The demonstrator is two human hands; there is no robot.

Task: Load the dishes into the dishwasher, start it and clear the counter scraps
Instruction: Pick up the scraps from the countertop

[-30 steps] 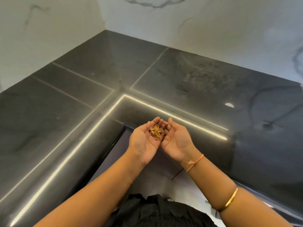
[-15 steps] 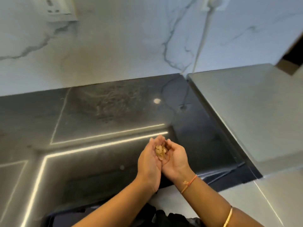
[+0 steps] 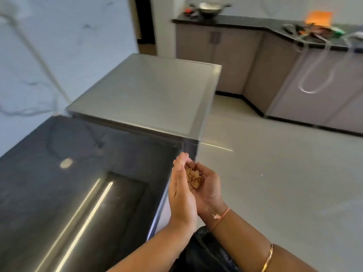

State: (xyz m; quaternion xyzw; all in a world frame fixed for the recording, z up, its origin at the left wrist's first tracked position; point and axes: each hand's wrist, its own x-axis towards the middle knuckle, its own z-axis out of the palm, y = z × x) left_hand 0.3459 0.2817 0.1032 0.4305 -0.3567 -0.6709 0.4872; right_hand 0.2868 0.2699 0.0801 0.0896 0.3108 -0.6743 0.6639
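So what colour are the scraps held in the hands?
Light tan-brown; the scraps show best in the head view.

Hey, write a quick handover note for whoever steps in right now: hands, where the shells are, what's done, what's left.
Left hand: open, fingers straight, pressed against the side of the right hand.
Right hand: cupped, fingers curled round the nut shells.
Both hands are held at the end of the black counter, near the steel-topped unit.
Done: shells gathered in hand.
Left: bin them; no bin in view. Dish loading and wash start cannot be judged from here.
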